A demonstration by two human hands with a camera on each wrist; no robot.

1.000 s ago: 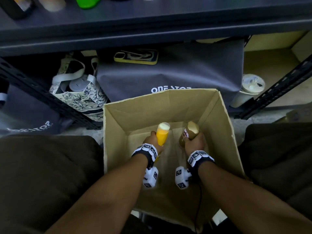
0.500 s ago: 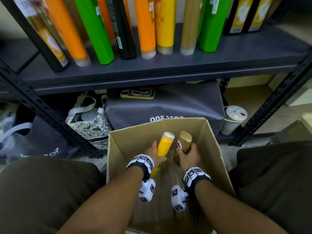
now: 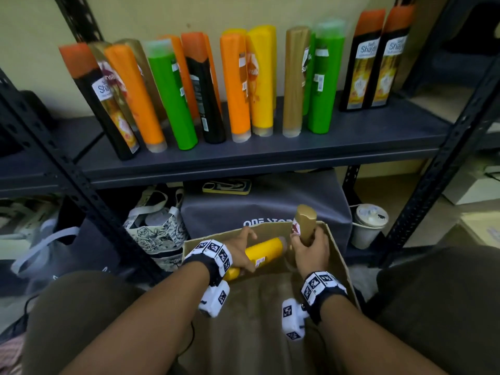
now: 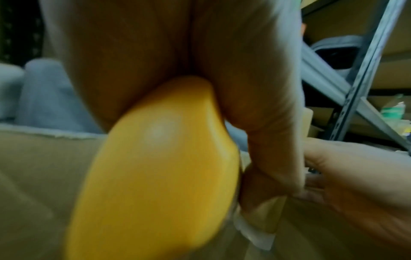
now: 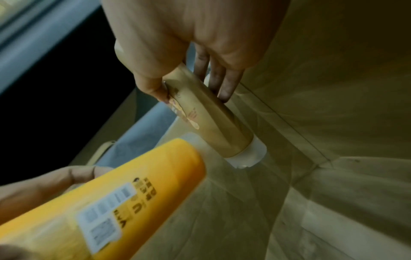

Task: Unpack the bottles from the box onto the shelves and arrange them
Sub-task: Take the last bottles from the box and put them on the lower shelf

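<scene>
A: Left hand gripped the yellow bottle, tilted inside the box.

B: Right hand clutched the gold bottle upright at the rim; its wrist view showed a white cap. Shelf bottles read "Shaya".

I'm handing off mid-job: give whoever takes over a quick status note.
Left hand grips the yellow bottle, lying tilted over the box.
Right hand grips the gold bottle, upright, its top above the box rim.
Done: a row of bottles stands on the shelf.
Left: shelve these two and arrange. Whether more remain in the box cannot be told.
</scene>
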